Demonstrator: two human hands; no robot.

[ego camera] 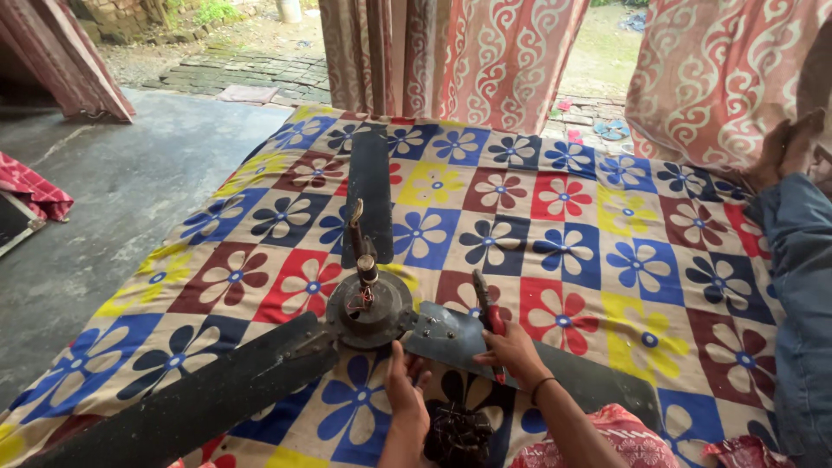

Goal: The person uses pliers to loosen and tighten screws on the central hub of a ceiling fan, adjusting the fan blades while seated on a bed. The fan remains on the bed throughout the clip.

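Note:
A dark three-bladed ceiling fan lies on a flowered patchwork sheet [607, 260], its round motor hub [371, 310] upward with a rusty down-rod [358, 238] sticking up. One blade [368, 186] points away, one blade [182, 403] runs to the lower left, one blade [459, 334] to the right. My left hand [403, 386] rests against the hub's near edge, fingers apart. My right hand [513, 351] grips red-handled pliers [487, 314] over the right blade's root near the hub.
A dark small part [458, 433] lies by my lap. Another person's legs in jeans [797, 286] and bare feet [784, 147] stretch along the right. Patterned curtains [485, 52] hang behind. Grey concrete floor [95, 208] lies left of the bed.

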